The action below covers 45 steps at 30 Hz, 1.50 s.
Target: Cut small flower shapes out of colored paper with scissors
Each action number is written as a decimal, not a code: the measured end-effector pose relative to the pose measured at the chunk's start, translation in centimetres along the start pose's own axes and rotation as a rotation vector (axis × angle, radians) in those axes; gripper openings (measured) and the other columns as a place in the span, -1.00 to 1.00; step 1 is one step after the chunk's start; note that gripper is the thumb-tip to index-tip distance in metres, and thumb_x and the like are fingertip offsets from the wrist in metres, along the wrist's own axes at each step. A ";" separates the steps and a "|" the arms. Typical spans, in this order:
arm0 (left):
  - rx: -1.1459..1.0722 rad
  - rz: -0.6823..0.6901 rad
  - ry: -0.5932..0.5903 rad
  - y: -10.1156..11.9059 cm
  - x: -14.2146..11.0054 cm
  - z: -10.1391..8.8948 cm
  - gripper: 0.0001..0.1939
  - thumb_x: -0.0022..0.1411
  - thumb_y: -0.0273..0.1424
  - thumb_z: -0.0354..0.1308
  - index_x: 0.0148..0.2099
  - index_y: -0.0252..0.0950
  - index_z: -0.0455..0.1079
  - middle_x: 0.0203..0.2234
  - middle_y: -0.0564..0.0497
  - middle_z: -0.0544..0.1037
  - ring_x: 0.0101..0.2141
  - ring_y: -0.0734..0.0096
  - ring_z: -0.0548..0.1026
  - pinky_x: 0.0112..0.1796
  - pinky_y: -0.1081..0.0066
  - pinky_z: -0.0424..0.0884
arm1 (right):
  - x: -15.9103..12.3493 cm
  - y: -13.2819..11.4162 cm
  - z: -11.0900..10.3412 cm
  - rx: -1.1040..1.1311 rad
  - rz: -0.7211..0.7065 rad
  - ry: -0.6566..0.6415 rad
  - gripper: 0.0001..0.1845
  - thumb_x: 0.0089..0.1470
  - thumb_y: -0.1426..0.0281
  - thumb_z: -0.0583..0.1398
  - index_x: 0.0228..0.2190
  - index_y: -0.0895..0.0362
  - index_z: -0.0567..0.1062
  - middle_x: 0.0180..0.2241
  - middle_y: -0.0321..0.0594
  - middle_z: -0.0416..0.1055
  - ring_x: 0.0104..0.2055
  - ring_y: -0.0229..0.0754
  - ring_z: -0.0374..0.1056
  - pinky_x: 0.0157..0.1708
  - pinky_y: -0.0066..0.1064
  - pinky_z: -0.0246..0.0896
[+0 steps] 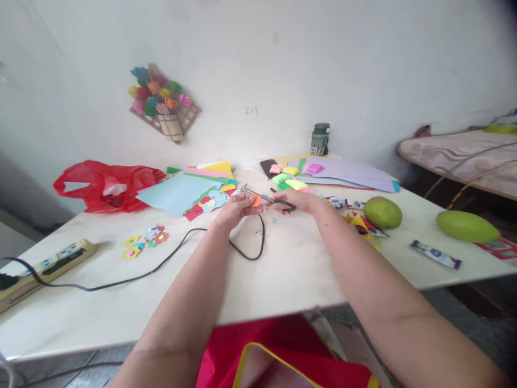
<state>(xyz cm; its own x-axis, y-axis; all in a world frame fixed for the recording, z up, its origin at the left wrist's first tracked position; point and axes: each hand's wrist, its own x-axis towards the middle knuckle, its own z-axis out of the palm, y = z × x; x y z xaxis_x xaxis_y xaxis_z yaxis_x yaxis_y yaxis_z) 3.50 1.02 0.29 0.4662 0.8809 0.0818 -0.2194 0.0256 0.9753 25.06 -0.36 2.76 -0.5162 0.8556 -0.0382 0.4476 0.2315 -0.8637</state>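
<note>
My left hand (238, 210) pinches a small orange paper piece (256, 201) above the middle of the table. Close on its right, my right hand (297, 200) is closed around the dark handles of a pair of scissors (287, 204). Their thin blades point left, beside the orange paper and over my left fingers. Small paper scraps (274, 220) lie beneath my hands. Left of my left hand are cut paper flower shapes (212, 201), and further left sit finished-looking layered paper flowers (133, 251).
A black cable (161, 268) loops from the power strip (68, 258) to my hands. Light blue paper sheets (169, 191), a red plastic bag (109, 186), clay packets (297, 184), a phone (267, 167), a bottle (320, 139), green fruits (383, 212) and a tube (436, 254) surround them.
</note>
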 end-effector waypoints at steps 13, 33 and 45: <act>0.018 0.004 -0.014 0.2 0.0 -0.2 -0.73 -0.03 -0.32 0.34 -0.39 -0.40 0.36 -0.52 -0.03 0.53 -0.53 0.45 0.52 -0.30 0.37 0.46 | 0.1 0.5 -0.2 0.016 -0.027 -0.026 -0.71 -0.12 0.27 0.27 -0.34 0.20 0.47 -0.64 -0.40 0.27 -0.64 -0.40 0.15 -0.64 -0.51 0.00; 0.004 0.004 0.001 0.1 -0.1 -0.1 -0.73 -0.03 -0.34 0.33 -0.38 -0.39 0.33 -0.51 -0.04 0.54 -0.53 0.43 0.54 -0.35 0.41 0.47 | 0.1 0.2 0.0 0.097 -0.007 0.003 -0.68 -0.16 0.32 0.27 -0.32 0.23 0.48 -0.69 -0.42 0.25 -0.67 -0.40 0.12 -0.64 -0.50 -0.01; -0.019 0.018 -0.005 -0.1 0.0 -0.1 -0.76 -0.01 -0.36 0.31 -0.37 -0.38 0.33 -0.49 -0.03 0.54 -0.51 0.41 0.54 -0.30 0.36 0.49 | 0.3 0.4 0.2 0.098 -0.042 -0.001 -0.69 -0.15 0.30 0.23 -0.33 0.24 0.49 -0.70 -0.43 0.23 -0.66 -0.40 0.11 -0.65 -0.50 -0.03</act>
<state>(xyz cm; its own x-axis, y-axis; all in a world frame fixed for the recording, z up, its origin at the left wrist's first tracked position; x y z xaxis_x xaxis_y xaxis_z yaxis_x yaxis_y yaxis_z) 3.40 1.04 0.16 0.4660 0.8791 0.1003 -0.2441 0.0188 0.9696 24.95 -0.07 2.32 -0.5342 0.8453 -0.0013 0.3519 0.2210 -0.9096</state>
